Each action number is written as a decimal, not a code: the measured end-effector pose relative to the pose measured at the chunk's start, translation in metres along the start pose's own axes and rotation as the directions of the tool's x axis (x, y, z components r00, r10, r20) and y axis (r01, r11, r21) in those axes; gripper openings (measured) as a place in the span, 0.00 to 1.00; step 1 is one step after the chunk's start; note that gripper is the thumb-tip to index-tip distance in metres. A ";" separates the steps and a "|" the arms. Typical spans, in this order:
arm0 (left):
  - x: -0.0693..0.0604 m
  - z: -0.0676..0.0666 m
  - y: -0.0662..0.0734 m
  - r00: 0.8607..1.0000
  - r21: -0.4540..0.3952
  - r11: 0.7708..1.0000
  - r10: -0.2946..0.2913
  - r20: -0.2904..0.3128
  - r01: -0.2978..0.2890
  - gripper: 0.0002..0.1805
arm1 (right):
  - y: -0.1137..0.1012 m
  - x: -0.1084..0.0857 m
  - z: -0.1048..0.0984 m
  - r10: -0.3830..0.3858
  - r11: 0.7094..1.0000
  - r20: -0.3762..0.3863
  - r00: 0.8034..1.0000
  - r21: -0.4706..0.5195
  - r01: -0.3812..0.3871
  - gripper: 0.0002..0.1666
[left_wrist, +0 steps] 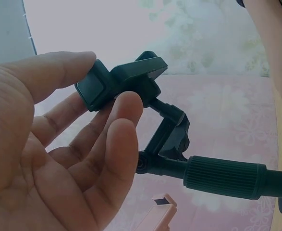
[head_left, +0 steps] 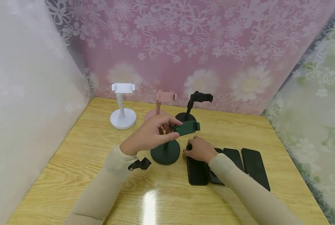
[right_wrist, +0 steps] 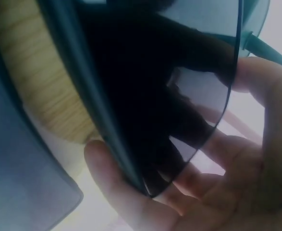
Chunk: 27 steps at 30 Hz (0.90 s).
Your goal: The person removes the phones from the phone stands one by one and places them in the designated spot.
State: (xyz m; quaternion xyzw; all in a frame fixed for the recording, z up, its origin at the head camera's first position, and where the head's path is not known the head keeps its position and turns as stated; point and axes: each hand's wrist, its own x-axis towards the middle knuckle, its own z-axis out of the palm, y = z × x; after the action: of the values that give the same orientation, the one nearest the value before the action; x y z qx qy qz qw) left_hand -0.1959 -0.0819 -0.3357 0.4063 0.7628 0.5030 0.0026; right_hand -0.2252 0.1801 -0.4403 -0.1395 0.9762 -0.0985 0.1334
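A dark green phone stand point(head_left: 165, 153) stands upright on the table. My left hand point(head_left: 149, 134) holds its tilted clamp point(head_left: 187, 127) at the left end. In the left wrist view, the thumb presses one end of the green clamp point(left_wrist: 136, 72) and fingertips lie under it; the jointed arm and ribbed stem run off to the right. To the right of the base, my right hand point(head_left: 200, 150) grips the far end of a black phone point(head_left: 197, 173). The right wrist view shows fingers curled round the edges of the glossy phone point(right_wrist: 136, 91), whose screen reflects the hand.
Behind stand a white phone stand point(head_left: 123, 118), a pink one point(head_left: 166, 97) and a black one point(head_left: 201, 97). More dark phones point(head_left: 256, 165) lie side by side at the right, one partly under the right forearm. A pink floral backdrop point(head_left: 167, 56) closes the table's far edge.
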 end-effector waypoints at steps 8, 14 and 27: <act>0.000 0.001 0.000 1.000 0.002 1.000 0.004 -0.013 -0.004 0.17 | 0.003 0.008 0.004 -0.003 0.999 -0.017 1.000 -0.035 0.003 0.24; 0.000 0.001 0.000 1.000 -0.016 1.000 -0.012 -0.009 0.012 0.18 | 0.004 0.007 0.005 0.004 0.997 -0.034 0.999 -0.074 -0.007 0.30; 0.000 0.003 -0.004 1.000 -0.034 0.999 -0.020 -0.005 0.020 0.17 | 0.007 -0.005 -0.009 -0.139 0.982 -0.298 0.944 -0.161 0.093 0.15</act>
State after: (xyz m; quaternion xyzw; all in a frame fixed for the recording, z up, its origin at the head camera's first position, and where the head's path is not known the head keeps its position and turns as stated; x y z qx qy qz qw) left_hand -0.1970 -0.0800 -0.3403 0.3971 0.7583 0.5169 0.0127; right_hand -0.2247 0.1894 -0.4317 -0.1891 0.9797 -0.0555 -0.0369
